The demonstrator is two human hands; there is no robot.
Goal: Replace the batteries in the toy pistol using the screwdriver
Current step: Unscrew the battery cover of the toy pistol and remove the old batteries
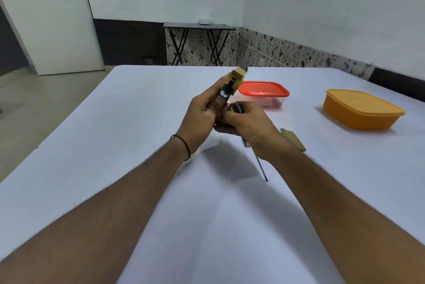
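The left hand grips the toy pistol and holds it up above the white table, with its tip pointing away. The right hand is right beside it, fingers curled round a small yellow and black thing. The thin rod of the screwdriver sticks out from under the right wrist. It is hard to tell if the hand holds it or if it lies on the table. A flat tan piece lies just to the right. Farther off are a box with a red lid and an orange box.
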